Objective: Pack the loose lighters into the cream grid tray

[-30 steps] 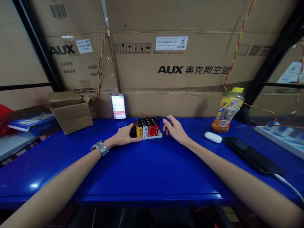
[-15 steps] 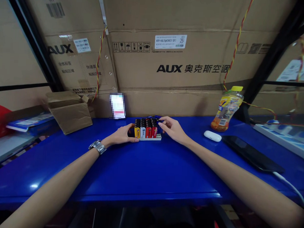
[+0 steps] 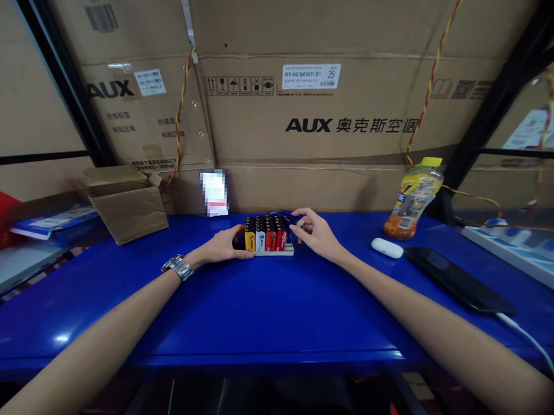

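A small grey tray of upright lighters in yellow, white, red and black stands on the blue table. My left hand, watch on the wrist, is curled against the tray's left end and holds it. My right hand is at the tray's back right corner, fingers pinched on a blue lighter at the top of the rows.
Large cardboard boxes wall the back. A small open carton sits at the left, with a blue booklet beside it. On the right are a yellow-capped drink bottle, a white earbud case, a black phone with a cable and a power strip.
My right hand moved from beside the tray to its back right corner, now pinching a blue lighter. The tray turned slightly to square up. My left hand stayed on the tray.
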`<state>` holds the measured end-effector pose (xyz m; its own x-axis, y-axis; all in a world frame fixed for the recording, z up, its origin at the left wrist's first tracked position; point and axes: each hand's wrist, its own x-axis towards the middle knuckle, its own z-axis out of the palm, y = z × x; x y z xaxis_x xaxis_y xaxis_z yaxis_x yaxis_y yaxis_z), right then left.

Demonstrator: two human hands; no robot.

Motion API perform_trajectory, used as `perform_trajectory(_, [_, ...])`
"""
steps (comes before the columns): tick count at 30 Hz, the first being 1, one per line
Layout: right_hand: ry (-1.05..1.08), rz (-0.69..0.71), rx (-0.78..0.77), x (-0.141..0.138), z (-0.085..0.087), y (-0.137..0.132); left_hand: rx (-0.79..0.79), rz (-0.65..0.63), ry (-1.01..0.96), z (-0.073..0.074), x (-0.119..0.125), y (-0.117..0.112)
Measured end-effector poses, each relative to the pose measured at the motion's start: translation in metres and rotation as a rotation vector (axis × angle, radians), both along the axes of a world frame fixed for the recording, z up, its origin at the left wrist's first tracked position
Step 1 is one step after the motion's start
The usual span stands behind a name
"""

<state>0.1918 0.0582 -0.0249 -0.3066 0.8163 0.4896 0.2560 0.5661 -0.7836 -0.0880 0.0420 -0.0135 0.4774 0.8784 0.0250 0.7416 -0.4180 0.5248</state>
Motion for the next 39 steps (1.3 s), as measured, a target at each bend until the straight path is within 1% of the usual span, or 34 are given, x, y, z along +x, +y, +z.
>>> perform_trajectory(3, [-0.022,-0.065,0.041,0.004,-0.001,0.004,0.013,0.056,-0.027,0.001,0.002,-0.002])
perform_trajectory(5, [-0.058,-0.129,0.08,0.01,-0.004,0.011,0.023,0.052,-0.036,0.001,0.003,-0.002])
perform_trajectory(7, [-0.146,-0.207,0.139,0.018,-0.008,0.022,0.026,0.052,-0.034,0.001,0.003,-0.003])
perform_trajectory(9, [-0.289,-0.277,0.206,0.025,-0.013,0.035,0.014,0.057,-0.027,0.002,0.003,-0.003])
perform_trajectory(11, [-0.46,-0.355,0.236,0.029,-0.017,0.049,-0.004,0.059,-0.028,0.003,0.002,-0.003])
perform_trajectory(13, [-0.636,-0.448,0.219,0.03,-0.018,0.063,-0.022,0.05,-0.046,0.005,0.001,-0.002])
perform_trajectory(15, [-0.786,-0.497,0.198,0.025,-0.015,0.076,-0.038,0.028,-0.083,0.006,0.0,-0.002])
perform_trajectory(19, [-0.965,-0.437,0.136,0.003,-0.007,0.098,-0.076,-0.058,-0.136,0.009,-0.004,-0.002])
perform_trajectory(22, [-1.0,-0.35,0.089,-0.018,-0.004,0.108,-0.108,-0.112,-0.163,0.011,-0.005,-0.003])
perform_trajectory(24, [-1.005,-0.311,0.006,-0.03,-0.004,0.111,-0.109,-0.123,-0.173,0.012,-0.005,-0.003])
perform_trajectory(26, [-1.023,-0.285,-0.055,-0.039,-0.005,0.111,-0.099,-0.119,-0.164,0.012,-0.005,-0.003])
perform_trajectory(27, [-1.035,-0.266,-0.052,-0.042,-0.004,0.109,-0.096,-0.117,-0.157,0.012,-0.004,-0.003])
perform_trajectory(30, [-1.088,-0.171,0.068,-0.043,-0.002,0.094,-0.106,-0.125,-0.16,0.012,-0.003,-0.003])
perform_trajectory(32, [-1.135,-0.106,0.147,-0.038,0.002,0.079,-0.108,-0.13,-0.192,0.012,-0.003,-0.004])
perform_trajectory(33, [-1.149,-0.099,0.173,-0.033,0.004,0.071,-0.108,-0.13,-0.211,0.011,-0.003,-0.004])
perform_trajectory(36, [-1.18,-0.163,0.205,-0.017,0.008,0.048,-0.113,-0.117,-0.249,0.009,-0.003,-0.002])
perform_trajectory(39, [-1.192,-0.255,0.212,-0.001,0.007,0.034,-0.124,-0.118,-0.249,0.007,-0.004,-0.001])
